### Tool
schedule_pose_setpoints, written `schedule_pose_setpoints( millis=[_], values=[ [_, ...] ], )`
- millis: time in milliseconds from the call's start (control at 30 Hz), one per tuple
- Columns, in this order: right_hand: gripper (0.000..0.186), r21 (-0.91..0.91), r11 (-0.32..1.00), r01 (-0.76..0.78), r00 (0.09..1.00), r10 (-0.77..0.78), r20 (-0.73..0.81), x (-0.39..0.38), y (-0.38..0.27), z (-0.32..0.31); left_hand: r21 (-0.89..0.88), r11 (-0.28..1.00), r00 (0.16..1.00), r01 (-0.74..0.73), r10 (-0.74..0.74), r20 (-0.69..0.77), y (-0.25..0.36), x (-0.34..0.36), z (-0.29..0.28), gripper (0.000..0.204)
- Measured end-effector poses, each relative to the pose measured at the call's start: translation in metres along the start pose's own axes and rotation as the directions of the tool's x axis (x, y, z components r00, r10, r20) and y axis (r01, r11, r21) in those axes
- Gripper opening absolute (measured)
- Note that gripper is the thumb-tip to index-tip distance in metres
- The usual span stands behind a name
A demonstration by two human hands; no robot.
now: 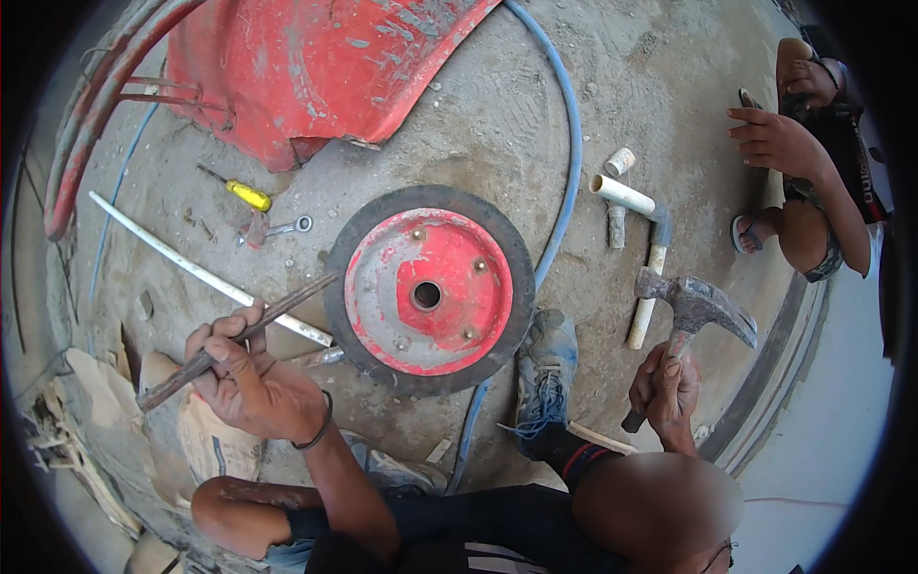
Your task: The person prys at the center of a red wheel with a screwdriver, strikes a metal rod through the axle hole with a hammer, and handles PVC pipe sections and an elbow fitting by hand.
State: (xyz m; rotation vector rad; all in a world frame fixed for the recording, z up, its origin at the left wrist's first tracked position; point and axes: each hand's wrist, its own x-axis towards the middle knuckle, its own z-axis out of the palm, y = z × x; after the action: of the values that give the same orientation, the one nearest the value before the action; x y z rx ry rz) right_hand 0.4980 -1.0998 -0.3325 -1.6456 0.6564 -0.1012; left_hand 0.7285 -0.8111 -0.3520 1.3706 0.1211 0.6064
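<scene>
My left hand (256, 387) is closed around a long dark metal rod (295, 300), held slantwise. The rod's far tip is at the left edge of a wheel (382, 277), but whether it touches the tyre I cannot tell. The wheel lies flat on the ground; it has a black tyre, a worn red and grey rim and a round hole at its centre. To the wheel's right, my right hand (665, 387) grips a claw hammer (706, 304) by its handle, head upward and claw pointing right.
Left of the wheel lie a yellow-handled screwdriver (249, 195), a wrench (287, 228) and a white pipe (210, 280). A dented red wheelbarrow tray (325, 67) rests beyond. A blue hose (568, 124) curves past the wheel. Pipe pieces (660, 222) lie right. Another person (813, 172) crouches at far right.
</scene>
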Motion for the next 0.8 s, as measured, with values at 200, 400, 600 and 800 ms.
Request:
schedule_pose_setpoints(
  millis=[200, 400, 600, 800],
  values=[
    [0.038, -0.058, 0.972, -0.229, 0.973, 0.226, -0.048, 0.024, 0.026, 0.010, 0.692, 0.705, 0.650, 0.157, -0.601, 0.465, 0.030, -0.019, -0.013, 0.029],
    [0.039, -0.022, 0.870, -0.493, 0.867, 0.494, 0.074, 0.032, 0.064, 0.010, 0.391, 0.564, 0.225, -0.727, -0.342, 0.912, -0.036, -0.157, -0.062, 0.022],
    [0.038, -0.040, 0.832, -0.553, 0.827, 0.554, 0.091, 0.018, 0.094, 0.010, 0.167, 0.264, 0.089, -0.950, -0.286, 0.954, -0.059, -0.154, -0.053, 0.013],
    [0.037, -0.081, 0.837, -0.541, 0.832, 0.547, 0.093, 0.005, 0.102, 0.003, 0.095, 0.554, 0.013, -0.827, -0.150, 0.989, -0.013, -0.090, -0.037, 0.039]
  ],
)
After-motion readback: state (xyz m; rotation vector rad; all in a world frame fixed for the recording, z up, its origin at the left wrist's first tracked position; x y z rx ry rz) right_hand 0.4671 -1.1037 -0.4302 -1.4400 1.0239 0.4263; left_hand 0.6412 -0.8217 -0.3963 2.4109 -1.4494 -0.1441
